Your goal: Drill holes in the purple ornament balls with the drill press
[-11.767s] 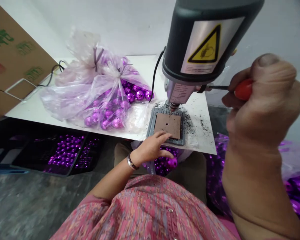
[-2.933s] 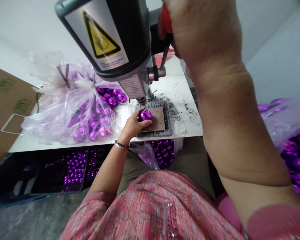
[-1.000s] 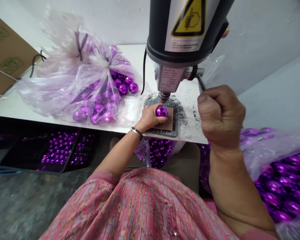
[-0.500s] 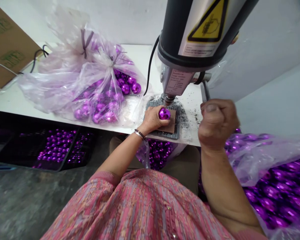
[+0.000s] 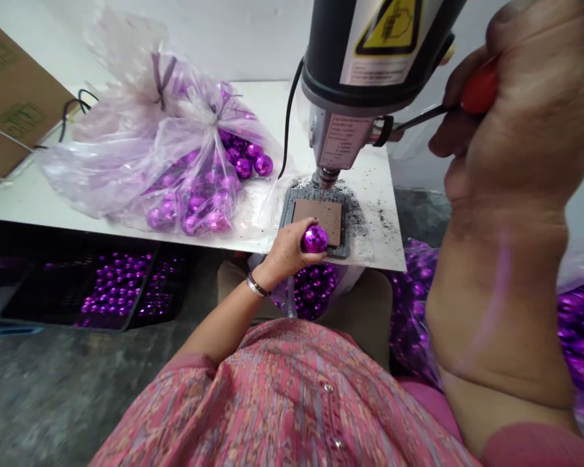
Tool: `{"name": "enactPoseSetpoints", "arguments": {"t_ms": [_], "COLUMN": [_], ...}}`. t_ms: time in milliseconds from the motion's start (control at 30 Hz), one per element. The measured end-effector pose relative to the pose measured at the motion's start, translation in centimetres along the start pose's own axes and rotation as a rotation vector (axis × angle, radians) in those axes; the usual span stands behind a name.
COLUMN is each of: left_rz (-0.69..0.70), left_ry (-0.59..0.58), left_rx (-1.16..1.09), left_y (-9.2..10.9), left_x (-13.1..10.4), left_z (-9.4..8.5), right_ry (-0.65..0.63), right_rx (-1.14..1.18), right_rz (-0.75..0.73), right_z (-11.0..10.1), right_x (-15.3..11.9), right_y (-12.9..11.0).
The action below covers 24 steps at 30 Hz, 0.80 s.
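Between the thumb and fingers of my left hand (image 5: 288,250) is a shiny purple disco ball ornament (image 5: 314,239). The ball is at the front edge of the drill press base (image 5: 345,243), apart from the drill bit (image 5: 323,192). A square brown board (image 5: 316,211) lies on that base under the bit. High on the right, my right hand (image 5: 525,110) is closed round the red knob (image 5: 480,87) of the feed lever (image 5: 422,118), which joins the drill press (image 5: 355,78). Dark shavings (image 5: 357,207) lie scattered about the base.
Tied clear bags (image 5: 189,168) of purple balls cover the left of the white table (image 5: 10,211). A cardboard box (image 5: 19,97) stands beyond. Black crates (image 5: 121,318) with purple balls are below. More bagged balls (image 5: 316,288) are at my lap and at right (image 5: 413,318). A black cable (image 5: 288,123) hangs behind.
My left hand has drawn the ball from under the bit toward me. My right hand has swung the lever upward, and the bit is now clear of the ball.
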<state>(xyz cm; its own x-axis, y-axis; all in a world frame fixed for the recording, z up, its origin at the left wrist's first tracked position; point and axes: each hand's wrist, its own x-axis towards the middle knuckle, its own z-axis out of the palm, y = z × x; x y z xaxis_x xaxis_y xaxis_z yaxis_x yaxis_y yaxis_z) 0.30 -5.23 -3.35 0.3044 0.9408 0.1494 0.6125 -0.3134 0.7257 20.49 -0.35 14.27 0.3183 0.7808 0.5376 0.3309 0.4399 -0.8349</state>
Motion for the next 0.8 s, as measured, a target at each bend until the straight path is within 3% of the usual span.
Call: {"name": "enactPoseSetpoints", "arguments": {"t_ms": [200, 267, 333, 433, 500, 600, 700, 800], "left_rz": [0.105, 0.114, 0.108, 0.006, -0.157, -0.413, -0.491, -0.493], "left_ry": [-0.245, -0.256, -0.181, 0.045, 0.205, 0.331, 0.315, 0.177], "left_rx": [-0.013, 0.001, -0.002, 0.016, 0.046, 0.043, 0.139, 0.303], "left_y": [0.4, 0.2, -0.5, -2.8, -4.8, -7.4, -9.0, -9.8], "left_x": [-3.4, -3.7, -3.1, 0.2, 3.8, 9.9, 14.6, 16.8], "left_z": [0.5, 0.1, -1.0, -3.8, -6.0, -8.6, -9.7, -9.4], "right_ry": [0.008, 0.012, 0.04, 0.086, 0.11, 0.105, 0.074, 0.027], "right_rx": [0.0, 0.03, 0.095, 0.149, 0.152, 0.12, 0.024, -0.063], "right_rz": [0.022, 0.074, 0.119, 0.107, 0.083, 0.037, -0.038, -0.037], "right_z": [0.2, 0.3, 0.4, 0.5, 0.5, 0.2, -0.2, -0.5], "right_x": [-0.1, -0.5, -1.0, -1.6, -2.0, -2.5, -3.3, -4.0], "right_y": [-0.1, -0.2, -0.4, -0.3, -0.1, 0.3, 0.4, 0.0]}}
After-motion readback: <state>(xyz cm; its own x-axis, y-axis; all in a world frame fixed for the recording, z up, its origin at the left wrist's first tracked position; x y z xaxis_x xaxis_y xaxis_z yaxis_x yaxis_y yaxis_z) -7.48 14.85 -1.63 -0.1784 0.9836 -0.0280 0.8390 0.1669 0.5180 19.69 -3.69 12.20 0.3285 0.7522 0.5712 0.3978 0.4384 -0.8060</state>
